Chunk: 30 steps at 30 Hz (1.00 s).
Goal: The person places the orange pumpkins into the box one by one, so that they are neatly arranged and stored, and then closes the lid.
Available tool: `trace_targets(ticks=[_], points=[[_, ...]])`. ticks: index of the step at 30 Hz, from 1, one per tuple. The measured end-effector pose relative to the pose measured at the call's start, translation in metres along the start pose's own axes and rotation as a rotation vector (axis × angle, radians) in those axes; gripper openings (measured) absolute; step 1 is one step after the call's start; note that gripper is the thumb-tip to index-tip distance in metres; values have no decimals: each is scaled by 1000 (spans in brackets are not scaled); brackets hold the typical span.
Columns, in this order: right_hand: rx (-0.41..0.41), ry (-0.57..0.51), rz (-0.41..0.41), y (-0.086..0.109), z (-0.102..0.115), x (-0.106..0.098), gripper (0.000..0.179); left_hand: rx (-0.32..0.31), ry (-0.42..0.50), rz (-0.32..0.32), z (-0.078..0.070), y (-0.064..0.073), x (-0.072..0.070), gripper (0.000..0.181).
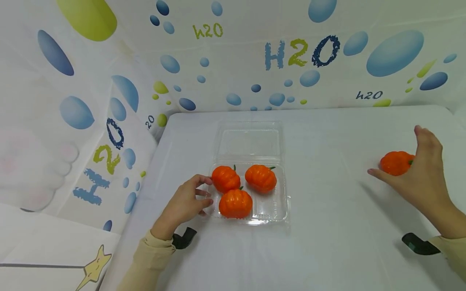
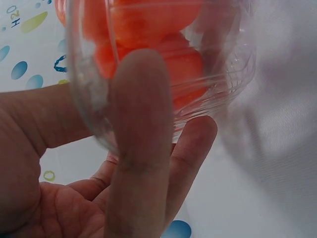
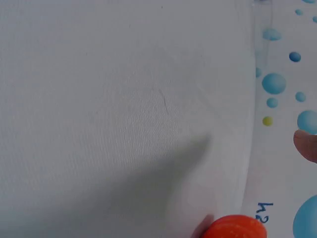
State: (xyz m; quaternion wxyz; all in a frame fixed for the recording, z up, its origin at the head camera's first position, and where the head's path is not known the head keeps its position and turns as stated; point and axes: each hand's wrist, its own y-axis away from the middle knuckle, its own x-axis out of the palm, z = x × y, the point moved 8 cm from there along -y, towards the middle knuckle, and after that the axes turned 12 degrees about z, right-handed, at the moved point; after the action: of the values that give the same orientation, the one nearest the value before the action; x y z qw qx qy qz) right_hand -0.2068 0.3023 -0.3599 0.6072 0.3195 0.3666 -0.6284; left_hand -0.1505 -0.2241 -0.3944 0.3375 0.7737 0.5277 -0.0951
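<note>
Looking at the right hand, we see thumb and fingers spread wide with nothing in hold, and 1 orange pumpkin lying in the gap between them, just beyond the palm on the white table. We judge it light and fairly firm, perhaps hollow; the glossy skin may slip a little, so we would favour a gentle hold around the ribbed sides, thumb on the near side and fingers on the far side. Its thin green stem, toward the palm, looks like a poor place to pull. The left hand has its fingers loosely bent, with fingertips against the near side wall of the clear container; whether it pinches that rim we cannot tell. Just right of those fingertips, 3 pumpkins sit inside, and the lid lies folded back beyond them, farther from the hand. The container's plastic looks thin and light, likely to flex or slide under a hard push, so its rim seems the better hold.
</note>
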Motion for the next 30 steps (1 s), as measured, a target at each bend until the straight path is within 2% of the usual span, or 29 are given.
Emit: trace_targets(ticks=[6,13,17,22,30], points=[[151,-33,74,-3,-33,0,131,-1,2,3,-1,-1,1,42],[236,-40,143,-4,-56,8,129,1,0,3,0,-1,1,43],[271,-56,166,-4,-65,11,129,1,3,2,0,-1,0,43],[272,-77,181,-3,-68,14,128,2,-1,1,1,-1,0,43],[317,-115,209,2,-73,19,118,6,-11,-1,-1,0,0,43]])
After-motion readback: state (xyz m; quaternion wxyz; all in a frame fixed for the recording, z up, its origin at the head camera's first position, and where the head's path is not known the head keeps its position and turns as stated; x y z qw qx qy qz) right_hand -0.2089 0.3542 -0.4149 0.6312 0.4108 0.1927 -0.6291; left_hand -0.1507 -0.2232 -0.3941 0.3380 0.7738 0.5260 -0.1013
